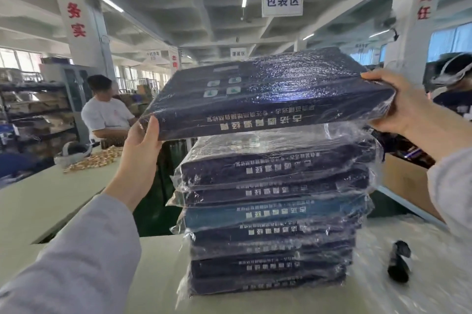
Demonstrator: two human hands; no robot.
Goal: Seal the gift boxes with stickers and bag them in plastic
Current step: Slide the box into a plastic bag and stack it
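Observation:
A flat dark blue gift box [268, 91] wrapped in clear plastic is held in the air, tilted, just above a tall stack of several bagged blue boxes [273, 214]. My left hand [141, 145] grips its near left corner from below. My right hand [398, 106] clamps its right end, thumb on top. The box bears white lettering on its side and small green squares on its lid. The stack stands on a pale worktable [158, 275].
A small black object [399, 265] lies on loose clear plastic [413, 288] to the right of the stack. A cardboard box [406, 183] stands at right. A person in a white shirt [107, 114] sits at the left table near gold items [94, 160]. Another person [454, 88] is at far right.

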